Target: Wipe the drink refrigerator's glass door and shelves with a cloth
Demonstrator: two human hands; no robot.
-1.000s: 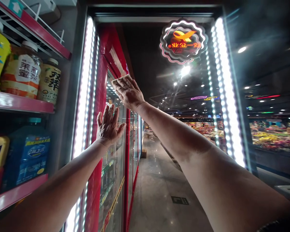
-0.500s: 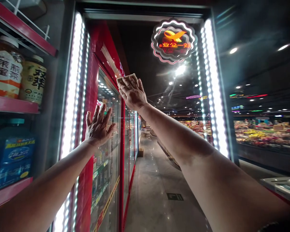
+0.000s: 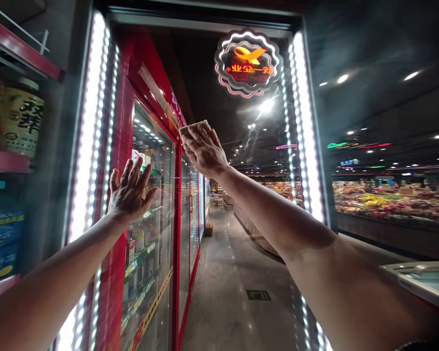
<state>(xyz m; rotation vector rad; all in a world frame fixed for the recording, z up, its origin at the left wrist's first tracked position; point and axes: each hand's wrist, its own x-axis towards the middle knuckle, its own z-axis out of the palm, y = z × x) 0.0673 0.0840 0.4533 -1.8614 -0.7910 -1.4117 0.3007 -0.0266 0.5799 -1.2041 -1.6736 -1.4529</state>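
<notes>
My right hand is stretched out and presses a folded light-brown cloth under its fingers, apparently against a clear glass pane. Lower and to the left, my left hand is raised with its fingers spread and holds nothing. It appears to rest flat on the same pane, though contact is hard to make out. Bright LED strips border the pane in a dark frame. A scalloped lit sign with an orange emblem and mirrored lettering is at the pane's upper right.
Red glass-door coolers with stocked shelves run along the left beyond the pane. Bottles stand on a rack at far left. A grey floor aisle leads away; a white-rimmed chest sits at right, produce displays behind.
The view has turned slightly right, so the frame, sign and coolers sit farther left. My right hand has slid the cloth rightward across the pane. My left hand keeps its place beside the left strip.
</notes>
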